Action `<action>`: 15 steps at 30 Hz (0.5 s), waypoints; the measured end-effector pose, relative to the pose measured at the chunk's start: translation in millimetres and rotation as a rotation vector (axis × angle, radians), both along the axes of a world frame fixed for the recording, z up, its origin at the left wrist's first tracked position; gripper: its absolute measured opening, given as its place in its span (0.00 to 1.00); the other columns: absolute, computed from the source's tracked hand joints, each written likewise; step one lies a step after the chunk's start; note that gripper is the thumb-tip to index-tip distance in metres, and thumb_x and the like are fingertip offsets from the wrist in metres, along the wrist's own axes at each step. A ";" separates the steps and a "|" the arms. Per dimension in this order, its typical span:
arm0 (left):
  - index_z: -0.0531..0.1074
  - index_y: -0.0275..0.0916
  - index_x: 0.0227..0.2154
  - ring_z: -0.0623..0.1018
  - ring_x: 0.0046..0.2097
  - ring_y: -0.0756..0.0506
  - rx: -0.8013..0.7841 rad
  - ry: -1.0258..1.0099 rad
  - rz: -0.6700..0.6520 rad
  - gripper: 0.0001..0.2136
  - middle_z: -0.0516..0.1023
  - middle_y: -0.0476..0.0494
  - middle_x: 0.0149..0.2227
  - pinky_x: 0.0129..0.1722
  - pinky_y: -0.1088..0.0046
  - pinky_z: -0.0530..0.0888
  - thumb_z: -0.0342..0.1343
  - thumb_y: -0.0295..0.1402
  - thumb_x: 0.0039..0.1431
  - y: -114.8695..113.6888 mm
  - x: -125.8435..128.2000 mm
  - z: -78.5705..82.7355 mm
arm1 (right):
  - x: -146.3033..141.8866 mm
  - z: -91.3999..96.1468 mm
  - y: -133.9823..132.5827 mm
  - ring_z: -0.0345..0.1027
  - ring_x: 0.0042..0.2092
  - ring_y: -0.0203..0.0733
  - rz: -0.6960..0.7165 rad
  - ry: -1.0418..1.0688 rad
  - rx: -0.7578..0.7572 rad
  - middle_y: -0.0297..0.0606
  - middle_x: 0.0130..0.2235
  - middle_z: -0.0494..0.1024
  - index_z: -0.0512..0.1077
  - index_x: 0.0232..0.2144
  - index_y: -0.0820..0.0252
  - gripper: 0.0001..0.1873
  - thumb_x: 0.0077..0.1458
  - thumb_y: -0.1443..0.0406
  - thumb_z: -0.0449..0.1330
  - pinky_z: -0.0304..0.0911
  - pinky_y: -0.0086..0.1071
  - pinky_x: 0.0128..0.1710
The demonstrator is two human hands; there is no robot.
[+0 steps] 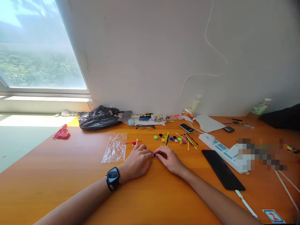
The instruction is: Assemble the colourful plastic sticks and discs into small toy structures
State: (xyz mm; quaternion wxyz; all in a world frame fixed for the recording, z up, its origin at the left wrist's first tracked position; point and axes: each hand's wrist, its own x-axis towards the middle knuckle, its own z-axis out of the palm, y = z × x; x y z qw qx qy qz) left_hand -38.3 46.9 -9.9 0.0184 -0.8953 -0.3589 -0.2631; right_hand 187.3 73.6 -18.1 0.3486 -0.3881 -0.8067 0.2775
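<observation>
My left hand (137,161), with a watch (112,178) on its wrist, and my right hand (170,159) meet low over the table. Both are closed, fingertips pinched around a small dark blue plastic piece (154,155), mostly hidden by the fingers. Just beyond my left hand lies a red and white arrow-shaped plastic piece (134,143). Past my right hand are several round coloured pieces, among them a green disc (155,137) and a yellow disc (163,140). Thin arrow-tipped sticks, such as a yellow one (188,144), lie to their right.
A clear plastic bag (114,148) lies left of my hands. On the right are a black phone (222,168) on a cable and a white power strip (220,148). Glasses (145,127), a black bag (99,118) and a remote (187,127) sit farther back; a red plastic piece (62,132) is at left.
</observation>
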 end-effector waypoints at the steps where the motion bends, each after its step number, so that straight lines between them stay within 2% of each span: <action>1: 0.72 0.42 0.36 0.72 0.43 0.40 -0.005 0.008 0.002 0.03 0.79 0.45 0.36 0.58 0.52 0.63 0.55 0.27 0.64 0.3 0.4 0.2 | -0.1 -0.1 0.2 0.73 0.43 0.46 0.002 -0.001 -0.003 0.39 0.38 0.80 0.80 0.38 0.55 0.09 0.67 0.65 0.59 0.66 0.37 0.45; 9: 0.69 0.41 0.36 0.73 0.41 0.41 -0.036 0.022 -0.011 0.03 0.78 0.44 0.37 0.58 0.51 0.62 0.53 0.27 0.64 0.6 2.5 3.6 | -0.3 -0.1 1.4 0.71 0.41 0.45 -0.010 -0.003 -0.001 0.38 0.37 0.78 0.79 0.37 0.56 0.08 0.67 0.66 0.59 0.64 0.36 0.43; 15: 0.71 0.42 0.40 0.73 0.44 0.39 -0.038 -0.002 -0.014 0.04 0.79 0.43 0.40 0.56 0.50 0.65 0.55 0.29 0.63 1.8 1.3 0.9 | 0.0 0.7 1.1 0.70 0.42 0.45 -0.001 -0.010 -0.005 0.38 0.37 0.77 0.78 0.36 0.56 0.09 0.67 0.65 0.59 0.64 0.36 0.43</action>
